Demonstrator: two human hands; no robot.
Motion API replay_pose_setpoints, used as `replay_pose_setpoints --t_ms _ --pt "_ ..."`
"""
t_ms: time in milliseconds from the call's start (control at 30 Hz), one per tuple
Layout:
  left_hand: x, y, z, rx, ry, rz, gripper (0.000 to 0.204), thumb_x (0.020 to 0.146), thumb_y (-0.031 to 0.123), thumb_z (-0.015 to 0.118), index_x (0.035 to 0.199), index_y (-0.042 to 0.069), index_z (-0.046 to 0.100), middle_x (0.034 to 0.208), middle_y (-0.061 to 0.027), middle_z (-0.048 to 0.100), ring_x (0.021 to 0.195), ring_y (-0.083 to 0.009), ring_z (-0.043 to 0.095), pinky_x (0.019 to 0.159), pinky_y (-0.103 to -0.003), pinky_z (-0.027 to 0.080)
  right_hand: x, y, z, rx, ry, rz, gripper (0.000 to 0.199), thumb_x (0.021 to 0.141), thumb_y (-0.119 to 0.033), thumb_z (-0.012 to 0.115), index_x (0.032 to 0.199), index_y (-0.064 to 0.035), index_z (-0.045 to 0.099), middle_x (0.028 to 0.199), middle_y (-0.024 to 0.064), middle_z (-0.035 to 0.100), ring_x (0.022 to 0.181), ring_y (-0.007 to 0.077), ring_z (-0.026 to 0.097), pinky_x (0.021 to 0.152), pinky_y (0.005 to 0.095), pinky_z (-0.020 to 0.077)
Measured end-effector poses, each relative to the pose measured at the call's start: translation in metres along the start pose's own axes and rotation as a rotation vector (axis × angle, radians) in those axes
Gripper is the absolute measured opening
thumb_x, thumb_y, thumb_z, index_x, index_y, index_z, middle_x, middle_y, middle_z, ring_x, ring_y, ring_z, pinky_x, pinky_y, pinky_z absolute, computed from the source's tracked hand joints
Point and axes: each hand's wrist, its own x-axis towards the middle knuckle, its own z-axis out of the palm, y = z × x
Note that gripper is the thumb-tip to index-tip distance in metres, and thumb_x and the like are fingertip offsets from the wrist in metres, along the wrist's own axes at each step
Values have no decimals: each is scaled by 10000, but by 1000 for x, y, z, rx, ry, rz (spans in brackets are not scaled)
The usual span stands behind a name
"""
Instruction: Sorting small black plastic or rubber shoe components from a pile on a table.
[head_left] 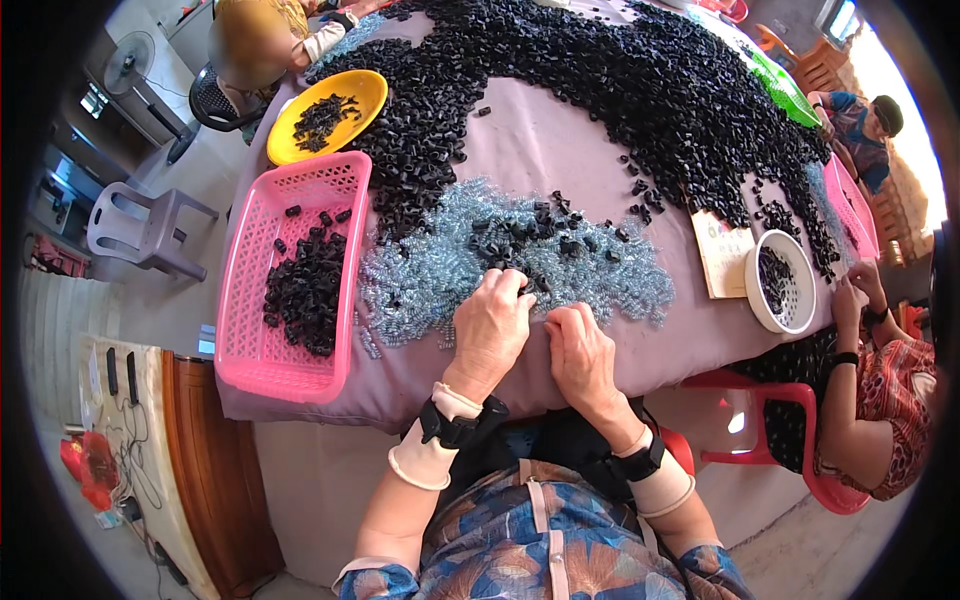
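Note:
My left hand (493,322) is at the near edge of a heap of small, shiny, bluish coil springs (420,270). Its thumb and forefinger are pinched together, with a dark speck by the tips that looks like one of the small black plastic parts (540,215) strewn over the springs. Just to its right, my right hand (583,355) is closed too, fingertips pressed together near the same heap. Whatever lies between those fingers is too small or hidden to name. The two hands are close but apart, above the cloth.
On the left stand a pink basket (232,330) with black parts and a yellow plate (372,92). A huge black pile (620,70) covers the far table. Rightward are a booklet (722,262), a white bowl (806,310) and a seated person (880,400). Others sit farther off.

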Motion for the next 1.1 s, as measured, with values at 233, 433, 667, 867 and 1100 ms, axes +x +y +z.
replay_pose_setpoints --t_ms 233,433,667,867,1100 --pt "-16 -5 -9 -282 100 70 93 834 43 600 926 31 585 754 -60 592 582 -144 554 517 -265 428 2 3 -3 110 62 12 141 788 -22 583 909 -71 532 837 99 561 693 319 583 551 388 469" --pt "-38 1 -13 -827 -172 -376 95 874 64 588 962 30 571 640 -7 591 525 -24 511 449 -169 381 1 2 -8 423 54 197 105 798 36 581 883 -24 576 787 87 580 637 206 582 564 290 464" --pt "-43 -2 -5 -871 -228 -319 164 877 34 571 1040 14 573 673 -9 600 554 -35 531 489 -176 428 -4 -2 -7 590 26 230 111 793 54 601 880 -12 582 776 74 585 654 151 578 579 255 455" --pt "-42 -2 -7 -890 -327 -300 204 884 24 546 1086 25 578 872 -40 611 619 -49 570 499 -183 454 -4 -3 -7 579 7 169 109 796 54 600 882 -12 583 784 74 589 667 143 582 589 254 460" --pt "-36 1 -7 -1202 -197 -520 130 898 45 534 1012 -9 563 826 -43 617 626 -66 584 499 -187 475 -4 -9 -12 662 -2 226 106 794 54 603 870 -17 592 796 71 594 656 122 577 573 233 459"
